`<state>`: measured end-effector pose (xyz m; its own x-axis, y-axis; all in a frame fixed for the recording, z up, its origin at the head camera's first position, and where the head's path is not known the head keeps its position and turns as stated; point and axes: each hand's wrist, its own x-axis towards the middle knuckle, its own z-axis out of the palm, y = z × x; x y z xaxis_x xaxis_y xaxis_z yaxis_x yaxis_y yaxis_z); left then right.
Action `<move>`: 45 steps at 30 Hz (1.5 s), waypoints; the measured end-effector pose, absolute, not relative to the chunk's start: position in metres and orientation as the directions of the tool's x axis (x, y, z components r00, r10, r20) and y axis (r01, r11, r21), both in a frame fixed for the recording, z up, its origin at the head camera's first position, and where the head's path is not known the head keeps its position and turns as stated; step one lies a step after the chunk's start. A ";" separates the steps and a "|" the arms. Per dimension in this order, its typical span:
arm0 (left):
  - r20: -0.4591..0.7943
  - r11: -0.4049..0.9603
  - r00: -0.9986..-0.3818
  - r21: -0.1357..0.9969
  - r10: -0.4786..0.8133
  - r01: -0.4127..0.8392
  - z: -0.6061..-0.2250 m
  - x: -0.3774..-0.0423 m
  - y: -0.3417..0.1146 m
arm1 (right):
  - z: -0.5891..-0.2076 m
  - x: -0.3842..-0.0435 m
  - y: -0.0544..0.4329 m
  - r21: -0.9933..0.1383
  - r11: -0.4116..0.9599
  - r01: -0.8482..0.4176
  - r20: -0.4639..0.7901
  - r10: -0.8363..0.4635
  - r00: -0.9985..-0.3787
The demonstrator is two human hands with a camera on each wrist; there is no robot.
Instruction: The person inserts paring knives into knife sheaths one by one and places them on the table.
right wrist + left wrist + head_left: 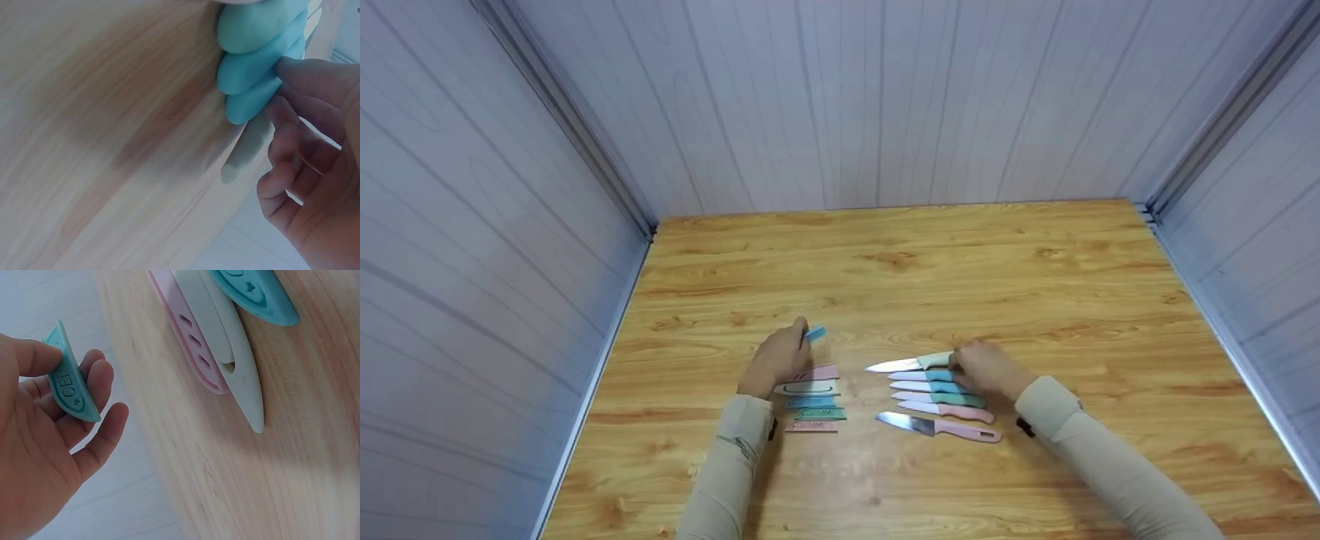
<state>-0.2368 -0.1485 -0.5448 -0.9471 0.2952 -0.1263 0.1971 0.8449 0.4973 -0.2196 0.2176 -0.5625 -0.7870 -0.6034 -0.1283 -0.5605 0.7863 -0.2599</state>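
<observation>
Pale cloth sleeves [1117, 465] reach in on both sides of the slot-handled pink knife [971, 432], over a tabletop [900, 292] of glossy yellow-brown wood grain. Well beyond that knife stands a back wall [840, 105] of whitish panels with upright seams; similar side walls [457, 247] rise well to its left and right, grey strips running up the corners.

Farther off and left of the slot-handled pink knife, the left hand [776, 360] pinches a held blue sheath [816, 334] between thumb and fingers. Lettering on it begins "CE", the thumb covering part, with a star beside it. Nearer rows left of the same knife hold a slotted pink sheath [823, 372], a smooth white sheath [810, 388] tapering to a point, then a flat blue sheath [812, 403], a green sheath [821, 414] and a plain pink sheath [812, 427]; the writing on these last three is too small to read surely.

Just beyond the slot-handled pink knife, five slimmer knives [952, 400] lie side by side, blades leftward, their handles smooth and rounded. Above its handle, the right hand [988, 367] grasps the farther blue-handled knife [937, 376] with thumb and forefinger.
</observation>
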 end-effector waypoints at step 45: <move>-0.049 0.741 -0.914 0.603 0.403 0.295 -0.524 -0.230 -0.128 | -0.528 -0.224 0.228 -0.554 0.714 -0.427 -0.038 -0.534 -0.845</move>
<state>-0.2303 -0.1281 -0.5242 -0.9138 0.4032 -0.0486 0.2949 0.7412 0.6031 -0.2238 0.2279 -0.5281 -0.8446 -0.5341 -0.0378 -0.4269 0.7144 -0.5544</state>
